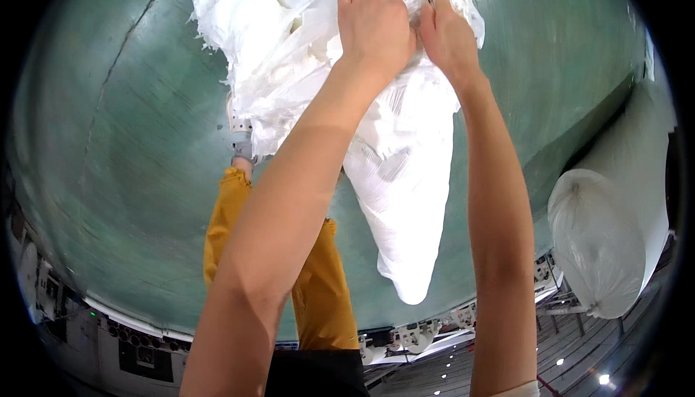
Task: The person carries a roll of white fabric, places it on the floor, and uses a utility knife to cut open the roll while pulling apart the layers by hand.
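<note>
A large white woven sack (405,201) stuffed full hangs in front of me over the green floor. Both my arms reach out to its top. My left hand (373,24) is clenched in a fist on the bunched white fabric at the sack's mouth. My right hand (447,35) grips the same bunch right beside it, and a small dark tip shows at its fingers. Loose white plastic sheeting (246,27) with frayed edges spreads out around the mouth. My leg in mustard-yellow trousers (224,216) stands behind my left forearm.
Two full white sacks (601,245) lie at the right on the green painted floor (108,143). A crack runs across the floor at the upper left. Machines and ceiling lights (434,335) curve along the lower rim.
</note>
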Tool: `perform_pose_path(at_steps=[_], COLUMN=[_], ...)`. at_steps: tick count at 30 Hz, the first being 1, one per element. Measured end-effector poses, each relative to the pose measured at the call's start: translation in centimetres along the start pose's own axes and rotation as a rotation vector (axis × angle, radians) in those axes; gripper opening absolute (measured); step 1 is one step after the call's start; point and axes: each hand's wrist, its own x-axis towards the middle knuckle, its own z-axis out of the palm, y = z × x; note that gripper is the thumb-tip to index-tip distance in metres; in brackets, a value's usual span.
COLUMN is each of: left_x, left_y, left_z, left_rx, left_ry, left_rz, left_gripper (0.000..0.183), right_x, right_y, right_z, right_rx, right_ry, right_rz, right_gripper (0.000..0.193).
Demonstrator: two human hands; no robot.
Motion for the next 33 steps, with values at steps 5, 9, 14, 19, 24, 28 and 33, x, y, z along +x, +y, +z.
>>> perform_pose_path(at_steps=[5, 9, 14, 19, 24, 28, 33], left_x=[-1.4, -1.7, 0.1, -0.4, -2.0, -2.7, -3.6], left_y=[0.5, 1.3, 2.5, 2.2, 0.8, -1.2, -2.7], left_z=[0.2, 0.4, 0.2, -0.5, 1.0, 1.0, 0.6], left_rx=[0.142, -0.010, 0.038, 0.080, 0.014, -0.063, -0.179], left_ry=[0.033, 0.084, -0.052, -0.154, 0.006, 0.087, 0.142], left_rz=[0.012, -0.002, -0.236, -0.210, -0.195, -0.213, -0.165], left_gripper=[0.022, 0.020, 0.026, 0.033, 0.034, 0.032, 0.027], right_x=[-1.5, -1.7, -4.1, -5.8, -2.4, -3.9, -7.1], right_y=[0.8, 2.3, 1.8, 0.3, -1.1, -2.5, -3.9], right_z=[-2.4, -0.5, 1.1, 1.3, 0.0, 0.1, 0.4], right_rx=[0.019, 0.070, 0.410, 0.240, 0.036, 0.040, 0.086], right_ry=[-0.108, -0.106, 0.041, 0.162, 0.034, -0.057, -0.069], right_rz=[0.073, -0.020, 0.139, -0.043, -0.110, -0.067, 0.095], right_gripper=[0.027, 0.025, 0.017, 0.015, 0.016, 0.015, 0.014])
